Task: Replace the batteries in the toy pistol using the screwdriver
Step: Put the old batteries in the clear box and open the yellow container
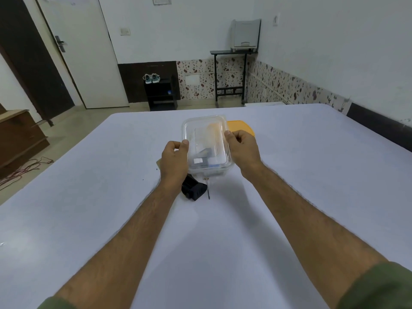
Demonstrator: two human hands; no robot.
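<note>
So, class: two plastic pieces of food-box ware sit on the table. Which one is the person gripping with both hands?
The clear container: the left hand and right hand grip its two sides. The orange lid lies flat behind it, untouched.

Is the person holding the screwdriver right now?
No, both hands, left hand and right hand, grip the clear plastic box; the screwdriver lies on the table.

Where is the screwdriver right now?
In the head view, the screwdriver lies on the white table, just right of the black toy pistol and below the clear container held in both hands.
</note>
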